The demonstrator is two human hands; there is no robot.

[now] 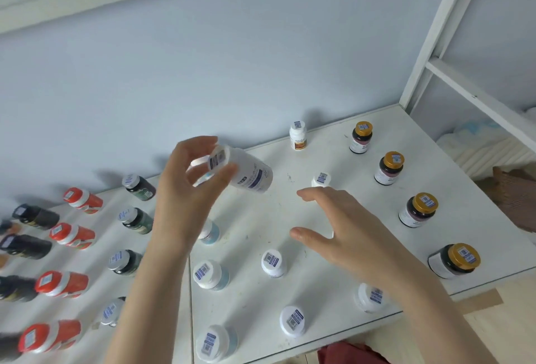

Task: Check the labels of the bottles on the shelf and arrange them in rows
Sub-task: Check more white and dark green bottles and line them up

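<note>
Right hand (353, 236) hovered over the shelf (261, 218), fingers spread, holding nothing. Further back, left hand (188, 189) had its fingers curled round the cap end of a white bottle (252, 173), tilted and lifted off the shelf, near the wall (232, 73).

The light was bright, soft and even. Faint, diffuse shadows fell on the wall (261, 59) behind the bottles (359, 137). The left hand (185, 189) and its white bottle (249, 173) were motion-smeared. Red bottles (62, 284) at the left edge were blurred and leaned outward with wide-angle distortion.
</note>
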